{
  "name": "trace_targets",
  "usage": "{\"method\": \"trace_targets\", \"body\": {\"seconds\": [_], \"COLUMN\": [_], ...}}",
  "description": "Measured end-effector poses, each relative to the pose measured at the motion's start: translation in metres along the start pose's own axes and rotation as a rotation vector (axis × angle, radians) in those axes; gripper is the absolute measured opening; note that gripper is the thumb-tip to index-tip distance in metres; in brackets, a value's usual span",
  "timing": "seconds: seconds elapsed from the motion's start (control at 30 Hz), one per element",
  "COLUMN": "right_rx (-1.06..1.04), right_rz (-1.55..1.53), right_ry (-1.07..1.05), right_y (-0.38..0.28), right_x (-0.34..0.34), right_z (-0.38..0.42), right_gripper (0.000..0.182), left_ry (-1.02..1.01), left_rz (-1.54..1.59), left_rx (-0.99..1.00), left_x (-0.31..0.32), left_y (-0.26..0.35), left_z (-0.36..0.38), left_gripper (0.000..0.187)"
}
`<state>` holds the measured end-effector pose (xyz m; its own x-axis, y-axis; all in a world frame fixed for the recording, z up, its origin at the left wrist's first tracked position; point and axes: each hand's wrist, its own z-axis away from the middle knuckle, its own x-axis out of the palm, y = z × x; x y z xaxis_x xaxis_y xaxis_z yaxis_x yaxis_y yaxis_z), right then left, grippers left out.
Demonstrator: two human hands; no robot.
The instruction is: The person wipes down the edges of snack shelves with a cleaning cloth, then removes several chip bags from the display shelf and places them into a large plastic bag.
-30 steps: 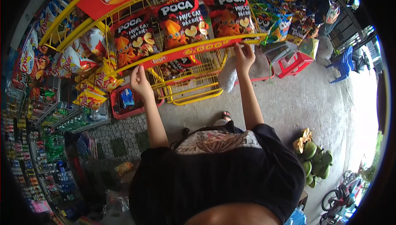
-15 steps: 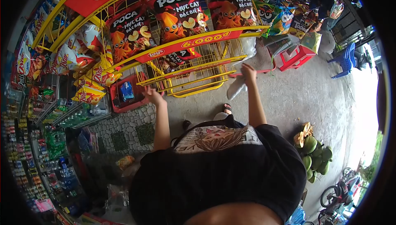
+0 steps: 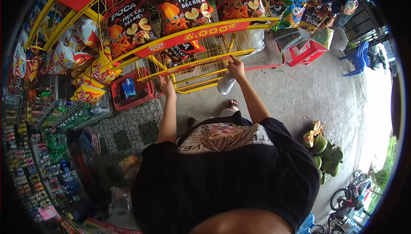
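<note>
A yellow wire display rack [image 3: 201,82] stands right in front of me, with POCA snack bags [image 3: 182,13] on its upper shelf. My left hand [image 3: 167,86] is closed around the front rail of a lower shelf, near its left end. Towards the right end of that rail, my right hand [image 3: 236,68] grips it too, fingers curled and partly hidden. A pale, crumpled plastic bag or cloth [image 3: 226,84] hangs beneath my right hand, apparently held in it. One smaller snack bag [image 3: 182,52] lies on the shelf below the price strip.
Left of the rack sits a red basket [image 3: 147,89] with a blue packet [image 3: 128,87] inside. Yellow and white snack bags [image 3: 88,93] hang beside it. To the right are a red stool [image 3: 307,54], a blue chair [image 3: 358,60] and green coconuts [image 3: 327,154] on the concrete floor.
Both hands have moved onto the rack's lower rail and closed on it. The right hand came leftward, bringing the pale bag or cloth along. The rack appears slightly higher and further left in view.
</note>
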<state>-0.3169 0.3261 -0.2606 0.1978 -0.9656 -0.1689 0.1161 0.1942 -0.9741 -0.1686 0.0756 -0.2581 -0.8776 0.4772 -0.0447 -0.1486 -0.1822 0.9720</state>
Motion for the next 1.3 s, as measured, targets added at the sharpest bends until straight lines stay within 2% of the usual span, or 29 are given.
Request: {"method": "trace_targets", "body": {"seconds": [0.1, 0.13, 0.17, 0.23, 0.27, 0.37, 0.4, 0.5, 0.57, 0.63, 0.7, 0.77, 0.83, 0.9, 0.93, 0.97, 1.0, 1.03, 1.07, 1.1, 1.13, 1.17, 1.2, 1.23, 1.27, 1.3], "right_rx": [0.053, 0.026, 0.031, 0.061, 0.031, 0.046, 0.077, 0.098, 0.050, 0.058, 0.046, 0.066, 0.116, 0.210, 0.254, 0.271, 0.167, 0.199, 0.333, 0.204, 0.580, 0.387, 0.609, 0.564, 0.604, 0.343], "right_rz": [-0.092, -0.071, -0.073, -0.175, -0.201, -0.220, -0.108, -0.232, -0.156, -0.180, -0.124, 0.014, 0.064, 0.044, 0.027, 0.051, 0.316, 0.563, 0.262, 0.254, 0.251, -0.123, 0.000, -0.032, -0.170, -0.206], "right_ry": [0.102, 0.102, 0.096, 0.103, 0.121, 0.070, 0.054, 0.023, 0.030, 0.084, 0.167, 0.226, 0.234, 0.243, 0.283, 0.266, 0.236, 0.146, 0.224, 0.118, 0.075, -0.005, -0.045, -0.096, -0.150, -0.326], "right_y": [-0.016, -0.017, -0.018, -0.022, -0.019, -0.021, -0.023, -0.021, -0.016, -0.008, 0.007, 0.025, 0.056, 0.064, 0.068, 0.078, 0.121, 0.126, 0.113, 0.158, 0.115, 0.193, 0.069, 0.062, 0.046, 0.022], "right_x": [0.010, 0.011, 0.011, 0.007, 0.006, -0.003, -0.007, -0.008, -0.011, -0.018, -0.034, -0.051, -0.067, -0.072, -0.071, -0.072, -0.076, -0.074, -0.069, -0.068, -0.057, -0.046, -0.043, -0.033, -0.021, -0.016], "right_z": [0.006, 0.006, 0.009, 0.013, 0.011, 0.012, 0.014, 0.014, 0.013, 0.016, 0.019, 0.025, 0.033, 0.050, 0.060, 0.066, 0.063, 0.070, 0.076, 0.072, 0.080, 0.063, 0.087, 0.087, 0.087, 0.095], "right_gripper": [0.041, 0.042, 0.042, 0.045, 0.049, 0.050, 0.050, 0.052, 0.048, 0.044, 0.031, 0.024, 0.023, 0.021, 0.018, 0.018, 0.020, 0.019, 0.019, 0.020, 0.014, 0.017, 0.012, 0.015, 0.016, 0.018], "left_ry": [-0.086, -0.057, -0.051, -0.055, -0.103, -0.041, -0.059, -0.130, -0.150, -0.201, -0.193, -0.104, -0.193, -0.242, -0.350, -0.395, -0.417, -0.453, -0.380, -0.309, -0.302, -0.378, -0.446, -0.476, -0.575, -0.667], "left_rz": [0.025, -0.067, -0.071, -0.258, -0.360, -0.332, -0.296, -0.337, -0.344, -0.169, -0.180, -0.264, -0.212, -0.312, -0.356, -0.295, -0.283, -0.270, -0.227, -0.192, -0.057, -0.134, -0.214, -0.222, -0.211, -0.199], "left_rx": [0.008, -0.101, -0.103, 0.143, 0.147, 0.153, 0.140, 0.188, 0.164, -0.103, -0.069, -0.039, -0.090, -0.476, -0.402, -0.418, -0.449, -0.403, -0.542, -0.688, -0.750, -0.748, -0.742, -0.717, -0.630, -0.550], "left_x": [-0.011, -0.010, -0.014, -0.015, -0.016, -0.006, -0.006, -0.015, -0.021, -0.031, -0.052, -0.073, -0.093, -0.102, -0.114, -0.125, -0.136, -0.138, -0.138, -0.138, -0.143, -0.139, -0.137, -0.130, -0.122, -0.112], "left_y": [-0.010, 0.013, 0.011, -0.003, -0.010, -0.024, -0.025, -0.012, -0.002, 0.001, -0.052, -0.092, -0.106, -0.092, -0.101, -0.131, -0.171, -0.170, -0.171, -0.170, -0.184, -0.170, -0.161, -0.177, -0.207, -0.223], "left_z": [-0.015, -0.001, -0.003, -0.009, -0.014, -0.019, -0.023, -0.016, -0.005, 0.002, -0.014, -0.016, 0.000, 0.029, 0.041, 0.044, 0.040, 0.046, 0.051, 0.056, 0.051, 0.051, 0.050, 0.039, 0.026, 0.019], "left_gripper": [0.053, 0.052, 0.052, 0.048, 0.044, 0.042, 0.041, 0.040, 0.042, 0.044, 0.046, 0.031, 0.017, 0.019, 0.025, 0.028, 0.033, 0.033, 0.034, 0.035, 0.031, 0.027, 0.024, 0.024, 0.020, 0.021]}}
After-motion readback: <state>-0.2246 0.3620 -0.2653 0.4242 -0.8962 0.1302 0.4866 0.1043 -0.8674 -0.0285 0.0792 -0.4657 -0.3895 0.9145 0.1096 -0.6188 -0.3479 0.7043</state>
